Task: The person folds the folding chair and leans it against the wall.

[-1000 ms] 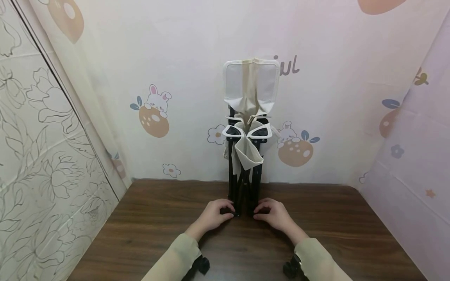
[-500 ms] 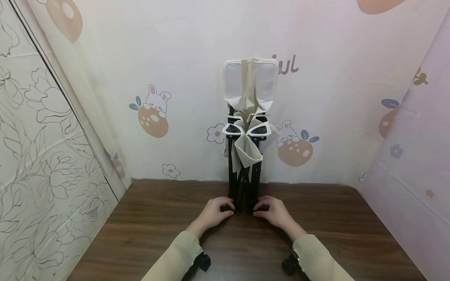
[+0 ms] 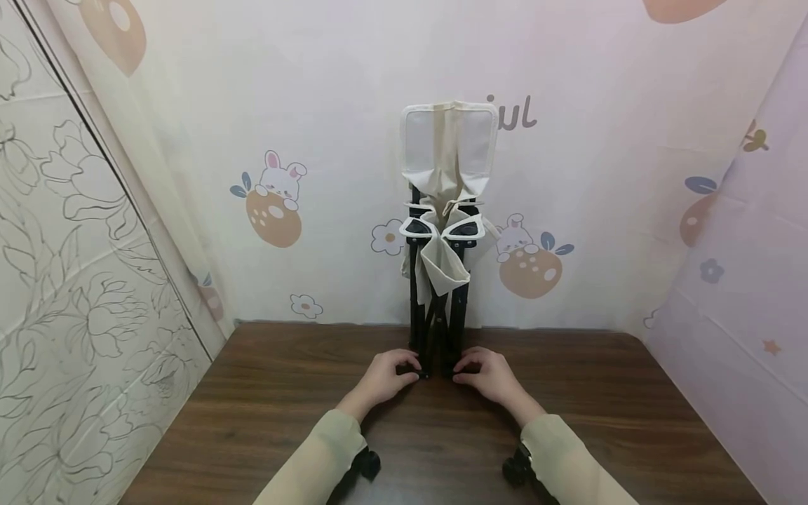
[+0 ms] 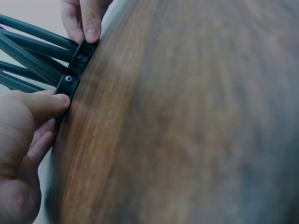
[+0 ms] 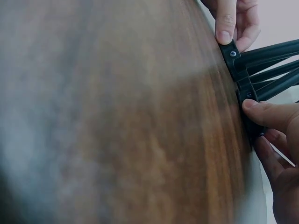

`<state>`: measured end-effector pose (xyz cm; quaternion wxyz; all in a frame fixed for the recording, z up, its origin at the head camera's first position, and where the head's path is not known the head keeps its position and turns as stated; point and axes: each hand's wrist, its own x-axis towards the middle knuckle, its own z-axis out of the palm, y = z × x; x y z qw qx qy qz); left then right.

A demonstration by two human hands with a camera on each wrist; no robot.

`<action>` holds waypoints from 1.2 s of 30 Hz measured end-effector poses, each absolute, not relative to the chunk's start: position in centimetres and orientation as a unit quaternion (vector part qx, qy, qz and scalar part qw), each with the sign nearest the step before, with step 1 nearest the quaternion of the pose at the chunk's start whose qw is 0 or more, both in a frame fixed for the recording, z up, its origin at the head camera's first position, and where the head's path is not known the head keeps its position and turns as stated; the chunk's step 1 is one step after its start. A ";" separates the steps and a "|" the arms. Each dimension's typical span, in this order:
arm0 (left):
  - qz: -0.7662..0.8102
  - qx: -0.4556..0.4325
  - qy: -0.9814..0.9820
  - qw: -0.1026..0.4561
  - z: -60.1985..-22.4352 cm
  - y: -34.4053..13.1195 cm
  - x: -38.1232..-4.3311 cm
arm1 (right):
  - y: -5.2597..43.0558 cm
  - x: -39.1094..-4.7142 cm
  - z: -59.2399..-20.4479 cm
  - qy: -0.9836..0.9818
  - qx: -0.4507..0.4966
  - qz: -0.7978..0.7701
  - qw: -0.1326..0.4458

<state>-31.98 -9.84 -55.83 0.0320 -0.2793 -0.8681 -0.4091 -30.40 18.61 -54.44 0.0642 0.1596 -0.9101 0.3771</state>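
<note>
A small folding camp chair [image 3: 449, 151] stands upright and folded at the back middle of the wooden table. It has cream fabric with white trim, and its black tube legs [image 3: 416, 301] are bunched close together. My left hand [image 3: 381, 379] pinches the black foot on the left between thumb and fingers; the left wrist view shows that foot [image 4: 66, 86] with a screw in it. On the other side my right hand [image 3: 491, 380] pinches the right foot, a black plastic end piece [image 5: 247, 95] seen in the right wrist view. Both feet are at the tabletop, side by side.
The brown wooden table [image 3: 284, 414] reaches back to a cloth-covered wall [image 3: 341, 175] printed with rabbits and strawberries. The folded chair stands close to that wall. A flower-patterned panel [image 3: 82, 301] rises on the left. Black devices [image 3: 369, 464] sit at both wrists.
The folded chair has shifted slightly back toward the wall, and both hands have gone with it. Their hold on the feet looks the same.
</note>
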 end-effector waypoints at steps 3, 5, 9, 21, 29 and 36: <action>-0.407 -0.280 -0.869 0.038 -55.9 -9.8 -32.1 | 18.6 -30.7 -54.7 -0.910 0.163 0.374 0.071; -0.406 -0.280 -0.869 0.041 -56.0 -9.8 -32.2 | 18.6 -30.9 -54.9 -0.909 0.163 0.376 0.073; -0.402 -0.277 -0.872 0.043 -56.0 -9.7 -32.3 | 18.6 -31.0 -54.9 -0.908 0.164 0.380 0.074; -0.397 -0.272 -0.876 0.037 -56.3 -9.6 -32.6 | 18.6 -31.2 -55.1 -0.908 0.164 0.377 0.075; -0.405 -0.268 -0.874 0.033 -56.3 -9.6 -32.8 | 18.6 -31.5 -55.2 -0.908 0.160 0.380 0.069; -0.407 -0.272 -0.871 0.038 -56.2 -9.5 -32.8 | 18.7 -31.6 -55.2 -0.906 0.158 0.385 0.069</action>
